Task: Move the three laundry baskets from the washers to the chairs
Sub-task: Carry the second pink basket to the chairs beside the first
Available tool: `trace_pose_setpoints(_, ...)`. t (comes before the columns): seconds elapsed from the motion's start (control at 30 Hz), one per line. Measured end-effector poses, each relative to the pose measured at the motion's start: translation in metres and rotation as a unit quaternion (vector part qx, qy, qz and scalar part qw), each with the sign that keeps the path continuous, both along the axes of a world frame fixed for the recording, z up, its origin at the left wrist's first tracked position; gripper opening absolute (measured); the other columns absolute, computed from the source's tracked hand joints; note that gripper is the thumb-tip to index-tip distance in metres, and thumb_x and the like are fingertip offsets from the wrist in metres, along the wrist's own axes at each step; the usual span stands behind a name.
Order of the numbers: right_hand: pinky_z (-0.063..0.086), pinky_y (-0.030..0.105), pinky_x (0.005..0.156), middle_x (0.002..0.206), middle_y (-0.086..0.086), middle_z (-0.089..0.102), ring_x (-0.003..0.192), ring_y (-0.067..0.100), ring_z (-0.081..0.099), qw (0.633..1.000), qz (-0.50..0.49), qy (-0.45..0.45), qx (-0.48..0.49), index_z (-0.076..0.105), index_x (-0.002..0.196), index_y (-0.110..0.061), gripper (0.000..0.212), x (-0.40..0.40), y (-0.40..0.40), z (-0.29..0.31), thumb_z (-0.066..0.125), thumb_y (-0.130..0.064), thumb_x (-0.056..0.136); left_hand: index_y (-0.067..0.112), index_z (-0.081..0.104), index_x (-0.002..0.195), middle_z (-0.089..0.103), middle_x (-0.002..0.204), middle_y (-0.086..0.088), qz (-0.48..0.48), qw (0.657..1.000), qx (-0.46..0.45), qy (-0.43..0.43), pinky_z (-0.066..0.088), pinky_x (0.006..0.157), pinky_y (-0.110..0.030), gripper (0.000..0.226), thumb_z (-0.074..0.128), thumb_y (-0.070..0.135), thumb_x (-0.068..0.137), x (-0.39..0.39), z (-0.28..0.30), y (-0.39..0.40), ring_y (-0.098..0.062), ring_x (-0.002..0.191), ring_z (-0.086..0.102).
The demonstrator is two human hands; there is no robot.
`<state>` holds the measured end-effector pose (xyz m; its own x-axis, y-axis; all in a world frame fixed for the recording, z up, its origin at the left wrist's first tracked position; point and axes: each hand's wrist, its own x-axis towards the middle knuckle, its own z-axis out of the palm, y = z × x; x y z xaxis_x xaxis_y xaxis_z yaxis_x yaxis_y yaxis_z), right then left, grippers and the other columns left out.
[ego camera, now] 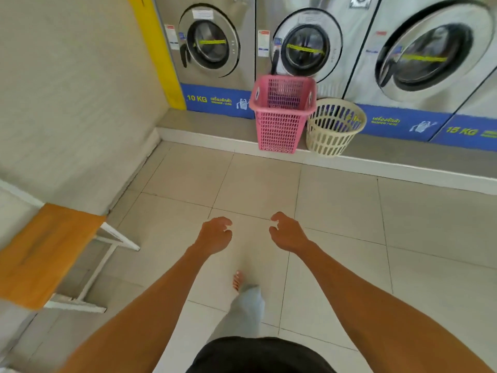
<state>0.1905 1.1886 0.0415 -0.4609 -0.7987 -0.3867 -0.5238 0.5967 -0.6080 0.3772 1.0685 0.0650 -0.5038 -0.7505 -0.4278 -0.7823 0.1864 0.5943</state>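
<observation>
- Both hands out in front, empty. Left hand [216,234] and right hand [287,232] hang side by side over the floor [349,224], fingers loosely curled, half open, gripping nothing
- Pink basket [282,114]: tall, square, mesh sides, upright, its base at the foot of the raised step [204,130] that runs under the washers [304,49]. It stands in front of the middle machine, near the seam with the left one
- Cream basket [333,127]: round, slatted, shorter, just beside the pink one on its right, rims touching or very nearly so; tilted a little, apparently propped against the step
- Only two baskets in view; a third cannot be seen from here
- Key relation: both baskets lie straight ahead of the hands and well apart from them, with open floor tiles between. The pink one is almost dead centre between the two hands; the cream one sits off to the right-hand side, so the right hand is the nearer to it
- Pink basket's long axis is vertical, with a handle slot on each side of the rim, so a two-handed lift looks likely
- Orange-topped bench [45,251] on white legs sits by the left wall, back from the washers; whether it counts as the chairs I cannot tell
- Judgement: approach stage, grasp not yet begun
</observation>
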Motion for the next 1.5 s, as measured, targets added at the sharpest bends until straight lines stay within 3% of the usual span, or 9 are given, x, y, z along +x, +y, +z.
trace_pose_setpoints(0.07, 0.05, 0.037, 0.099, 0.123, 0.012, 0.068, 0.114, 0.033, 0.065, 1.0, -0.027, 0.006, -0.01, 0.053, 0.136, -0.011, 0.037, -0.031, -0.018, -0.002, 0.046, -0.025, 0.103, 0.018, 0.065, 0.126, 0.062, 0.135, -0.001, -0.005, 1.0, 0.009, 0.01, 0.043, 0.099, -0.021, 0.039, 0.051, 0.011, 0.09, -0.035, -0.005, -0.019, -0.015, 0.124, 0.059)
trace_pose_setpoints(0.33, 0.053, 0.038, 0.087, 0.118, 0.016, 0.068, 0.101, 0.031, 0.065, 0.996, -0.088, -0.013, 0.017, 0.053, 0.131, -0.006, 0.037, -0.162, -0.099, 0.001, 0.04, -0.031, 0.107, 0.02, 0.065, 0.127, 0.066, 0.131, -0.006, -0.047, 0.998, 0.039, 0.002, 0.043, 0.085, -0.02, 0.04, 0.055, 0.014, 0.088, -0.168, -0.014, -0.129, -0.02, 0.117, 0.063)
trace_pose_setpoints(0.47, 0.051, 0.04, 0.094, 0.124, 0.016, 0.065, 0.112, 0.032, 0.064, 0.992, -0.114, -0.031, 0.044, 0.05, 0.133, -0.005, 0.04, -0.226, -0.141, 0.002, 0.037, -0.033, 0.108, 0.018, 0.052, 0.14, 0.063, 0.129, -0.011, -0.047, 0.998, 0.053, -0.001, 0.053, 0.07, -0.025, 0.05, 0.052, 0.012, 0.09, -0.227, -0.007, -0.195, -0.024, 0.089, 0.068)
trace_pose_setpoints(0.63, 0.052, 0.045, 0.093, 0.127, 0.02, 0.062, 0.113, 0.035, 0.063, 0.983, -0.163, -0.06, 0.053, 0.044, 0.138, -0.006, 0.046, -0.291, -0.188, -0.001, 0.035, -0.038, 0.107, 0.019, 0.041, 0.148, 0.06, 0.089, 0.006, -0.075, 0.996, 0.03, -0.023, 0.05, 0.08, -0.028, 0.058, 0.05, 0.012, 0.091, -0.297, 0.002, -0.249, -0.019, 0.091, 0.06)
trace_pose_setpoints(0.73, 0.049, 0.046, 0.098, 0.135, 0.022, 0.058, 0.12, 0.037, 0.059, 0.98, -0.174, -0.066, 0.066, 0.042, 0.14, -0.006, 0.048, -0.331, -0.219, -0.008, 0.034, -0.039, 0.105, 0.023, 0.045, 0.147, 0.065, 0.104, 0.002, -0.091, 0.995, 0.04, -0.026, 0.046, 0.074, -0.022, 0.058, 0.049, 0.011, 0.09, -0.34, -0.001, -0.279, -0.018, 0.098, 0.058)
trace_pose_setpoints(0.87, 0.045, 0.045, 0.102, 0.147, 0.023, 0.051, 0.13, 0.04, 0.054, 0.98, -0.172, -0.061, 0.075, 0.025, 0.154, -0.005, 0.058, -0.394, -0.269, -0.019, 0.034, -0.038, 0.107, 0.027, 0.047, 0.145, 0.063, 0.131, -0.011, -0.088, 0.994, 0.044, -0.037, 0.05, 0.09, -0.027, 0.058, 0.05, 0.013, 0.089, -0.398, -0.012, -0.321, -0.025, 0.116, 0.06)
trace_pose_setpoints(1.17, 0.041, 0.048, 0.11, 0.153, 0.024, 0.045, 0.136, 0.04, 0.049, 0.988, -0.122, -0.032, 0.088, 0.02, 0.157, -0.002, 0.061, -0.54, -0.376, -0.011, 0.035, -0.034, 0.107, 0.024, 0.061, 0.134, 0.067, 0.13, -0.005, -0.031, 0.999, 0.005, -0.018, 0.05, 0.102, -0.034, 0.051, 0.048, 0.006, 0.089, -0.508, -0.017, -0.423, -0.026, 0.116, 0.064)
trace_pose_setpoints(1.4, 0.048, 0.037, 0.089, 0.141, 0.024, 0.055, 0.121, 0.039, 0.059, 0.989, -0.093, -0.035, 0.109, 0.027, 0.151, -0.002, 0.053, -0.609, -0.446, -0.015, 0.036, -0.031, 0.108, 0.024, 0.057, 0.138, 0.063, 0.135, -0.005, -0.01, 0.999, 0.012, -0.045, 0.043, 0.109, -0.034, 0.05, 0.049, 0.008, 0.09, -0.556, -0.029, -0.49, -0.023, 0.123, 0.058)
trace_pose_setpoints(1.5, 0.039, 0.032, 0.083, 0.146, 0.024, 0.05, 0.126, 0.039, 0.055, 0.986, -0.092, -0.045, 0.13, 0.022, 0.155, -0.001, 0.055, -0.629, -0.475, -0.019, 0.036, -0.025, 0.108, 0.027, 0.056, 0.138, 0.061, 0.134, -0.008, 0.0, 0.999, 0.028, -0.04, 0.052, 0.096, -0.031, 0.053, 0.048, 0.008, 0.089, -0.576, -0.042, -0.525, -0.024, 0.117, 0.06)
